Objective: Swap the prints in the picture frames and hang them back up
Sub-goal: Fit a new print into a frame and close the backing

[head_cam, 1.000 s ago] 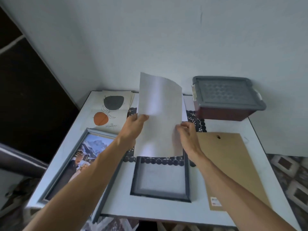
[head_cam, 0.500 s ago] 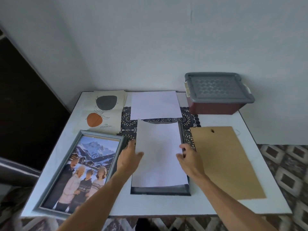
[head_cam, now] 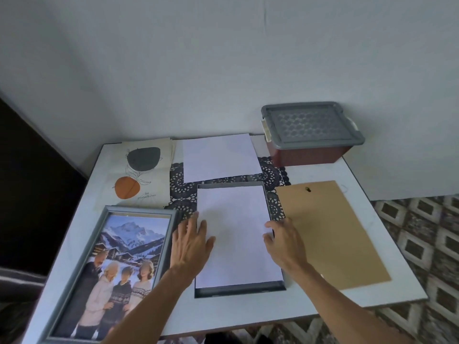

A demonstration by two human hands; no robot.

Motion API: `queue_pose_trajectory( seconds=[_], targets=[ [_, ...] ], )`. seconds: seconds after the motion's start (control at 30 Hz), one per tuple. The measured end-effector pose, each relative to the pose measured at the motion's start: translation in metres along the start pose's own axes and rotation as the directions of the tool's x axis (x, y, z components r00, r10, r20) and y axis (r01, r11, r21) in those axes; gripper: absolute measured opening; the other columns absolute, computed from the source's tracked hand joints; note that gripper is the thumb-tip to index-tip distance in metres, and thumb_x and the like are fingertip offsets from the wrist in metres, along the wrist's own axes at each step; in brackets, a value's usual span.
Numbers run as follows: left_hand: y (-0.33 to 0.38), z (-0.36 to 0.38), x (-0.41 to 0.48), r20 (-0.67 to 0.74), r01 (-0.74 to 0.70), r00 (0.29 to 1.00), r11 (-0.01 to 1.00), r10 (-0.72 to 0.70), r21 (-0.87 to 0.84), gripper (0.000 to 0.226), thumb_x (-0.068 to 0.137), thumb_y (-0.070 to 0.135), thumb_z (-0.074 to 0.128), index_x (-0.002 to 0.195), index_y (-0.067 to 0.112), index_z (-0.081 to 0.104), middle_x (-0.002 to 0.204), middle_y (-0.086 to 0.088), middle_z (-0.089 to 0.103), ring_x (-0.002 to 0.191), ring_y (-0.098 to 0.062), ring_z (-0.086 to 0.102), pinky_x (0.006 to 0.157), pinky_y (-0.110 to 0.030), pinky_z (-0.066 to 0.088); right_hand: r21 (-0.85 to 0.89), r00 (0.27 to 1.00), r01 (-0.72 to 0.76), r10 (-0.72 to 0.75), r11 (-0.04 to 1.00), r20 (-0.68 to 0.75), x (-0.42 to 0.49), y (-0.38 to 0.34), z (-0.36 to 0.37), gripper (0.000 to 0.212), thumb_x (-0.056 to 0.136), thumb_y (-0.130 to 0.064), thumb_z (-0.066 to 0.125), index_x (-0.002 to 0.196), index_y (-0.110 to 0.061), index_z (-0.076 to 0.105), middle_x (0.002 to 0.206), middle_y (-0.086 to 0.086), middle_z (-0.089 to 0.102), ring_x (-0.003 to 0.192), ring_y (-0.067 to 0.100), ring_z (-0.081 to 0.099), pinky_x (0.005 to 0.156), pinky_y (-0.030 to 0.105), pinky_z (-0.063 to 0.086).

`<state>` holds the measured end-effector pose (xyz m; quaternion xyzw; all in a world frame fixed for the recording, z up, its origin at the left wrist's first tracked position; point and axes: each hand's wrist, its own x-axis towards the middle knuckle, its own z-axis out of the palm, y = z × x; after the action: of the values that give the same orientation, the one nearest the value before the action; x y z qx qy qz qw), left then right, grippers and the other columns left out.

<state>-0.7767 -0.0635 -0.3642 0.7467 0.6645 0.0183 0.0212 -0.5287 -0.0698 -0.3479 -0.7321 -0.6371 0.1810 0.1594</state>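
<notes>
On the white table (head_cam: 248,311), at eight o'clock, lies a grey-framed photo (head_cam: 139,210) of four people before snowy mountains, its far right corner just beside the left hand (head_cam: 191,244). At ten o'clock lies an art print (head_cam: 141,175) with a dark blob and an orange one. The left hand rests flat on the left edge of the white sheet (head_cam: 236,234), fingers straight and slightly spread, thumb out on the paper. That sheet, blank and uncreased, sits inside the grey frame (head_cam: 238,291) at the table's centre, and the frame's rim shows along the far, right and near sides. At twelve o'clock a second white sheet (head_cam: 219,157) lies crosswise on a black lace doily (head_cam: 181,187), apart from the frame's far edge. The right hand (head_cam: 285,239) presses its close-set fingertips on the sheet's right edge, with its palm over the seam between frame and brown backing board (head_cam: 330,234). The board lies at three o'clock just beside the frame, its hanger notch at the far end. At two o'clock a red box (head_cam: 310,155) with a grey lid stands against the wall. A bare strip of table runs along six o'clock, and another beyond the board's right side.
</notes>
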Motion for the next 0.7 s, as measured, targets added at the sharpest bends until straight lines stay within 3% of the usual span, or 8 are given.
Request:
queue_pose_trajectory(
  seconds=[0.13,0.27,0.5,0.7],
  targets=[
    [0.003,0.007,-0.002,0.012,-0.071,0.997,0.997,0.071,0.023,0.063,0.089,0.049,0.062,0.133,0.005,0.057,0.143,-0.014,0.052,0.128,-0.036,0.05,0.104,-0.051,0.045,0.005,1.0,-0.005,0.005,1.0,0.002,0.003,0.001,0.0,0.033,0.094,-0.016,0.057,0.126,-0.021,0.064,0.122,0.006,0.057,0.097,0.025,0.064,0.082,0.033,0.051],
    [0.001,0.008,-0.002,0.031,-0.07,0.997,0.998,0.07,0.001,0.065,0.095,0.049,0.052,0.141,0.004,0.047,0.15,-0.014,0.043,0.132,-0.035,0.047,0.108,-0.049,0.041,0.009,1.0,-0.007,0.007,1.0,0.017,0.003,0.001,0.0,0.032,0.091,-0.019,0.058,0.123,-0.021,0.066,0.121,0.006,0.056,0.093,0.025,0.065,0.079,0.034,0.052],
    [-0.005,0.011,-0.001,0.012,-0.126,0.992,0.992,0.126,0.033,0.061,0.086,0.045,0.068,0.129,0.003,0.059,0.137,-0.016,0.055,0.11,-0.035,0.063,0.089,-0.048,0.054,0.04,1.0,-0.001,0.001,0.999,0.017,0.002,0.003,0.0,0.029,0.089,-0.02,0.06,0.118,-0.019,0.067,0.115,0.005,0.057,0.088,0.023,0.064,0.077,0.033,0.052],
    [-0.011,0.01,0.002,-0.046,-0.17,0.985,0.982,0.167,-0.076,0.05,0.087,0.033,0.069,0.124,0.002,0.058,0.126,-0.017,0.055,0.104,-0.036,0.061,0.087,-0.044,0.055,0.075,1.0,0.018,-0.019,0.997,0.006,0.002,0.005,-0.001,0.023,0.089,-0.015,0.061,0.111,-0.016,0.068,0.112,0.004,0.06,0.083,0.019,0.063,0.076,0.027,0.051]
  ],
)
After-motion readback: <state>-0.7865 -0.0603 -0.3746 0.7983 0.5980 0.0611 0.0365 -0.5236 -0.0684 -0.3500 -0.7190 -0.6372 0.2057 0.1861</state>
